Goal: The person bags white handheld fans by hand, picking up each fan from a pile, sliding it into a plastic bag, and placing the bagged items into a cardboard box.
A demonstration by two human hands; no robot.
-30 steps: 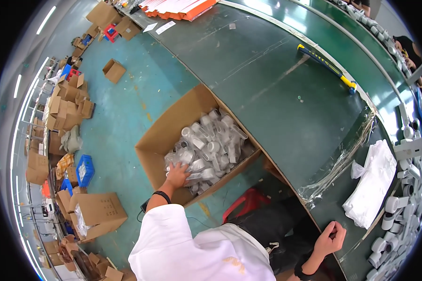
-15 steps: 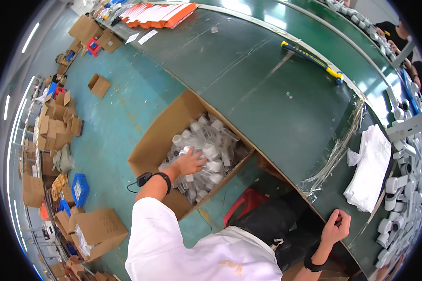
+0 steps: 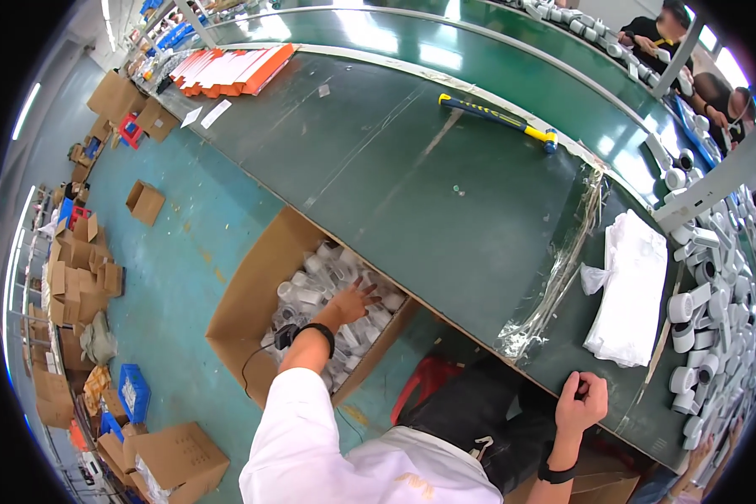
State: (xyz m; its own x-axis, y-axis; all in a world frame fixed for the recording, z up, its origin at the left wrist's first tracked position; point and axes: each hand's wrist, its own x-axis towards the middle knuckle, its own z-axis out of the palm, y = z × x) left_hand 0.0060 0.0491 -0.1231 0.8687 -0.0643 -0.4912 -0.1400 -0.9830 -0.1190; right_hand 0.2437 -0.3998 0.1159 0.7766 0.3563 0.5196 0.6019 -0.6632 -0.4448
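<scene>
My left hand [image 3: 353,302] reaches down into a deep cardboard box [image 3: 242,298], its fingers spread over a heap of white, round-ended parts in clear plastic bags [image 3: 307,290]. No part is gripped between those fingers. The hand lies toward the box's side next to the table. My right hand [image 3: 581,401] rests at the near edge of the dark green table [image 3: 445,227], its fingers curled in a loose fist with nothing visible in it. A stack of white plastic bags [image 3: 628,290] lies just beyond it.
A yellow and black hammer [image 3: 500,120] lies at the table's far side, with orange-and-white flat cartons [image 3: 231,70] at far left. Bundled clear strips [image 3: 559,269] cross the table. Grey-white parts [image 3: 706,336] crowd the right. A red stool [image 3: 424,386] stands beneath; co-workers sit at far right.
The whole view has shifted, so the table and box appear lower and further left. My left hand has moved across the heap toward the table side. My right hand stays curled by the edge.
</scene>
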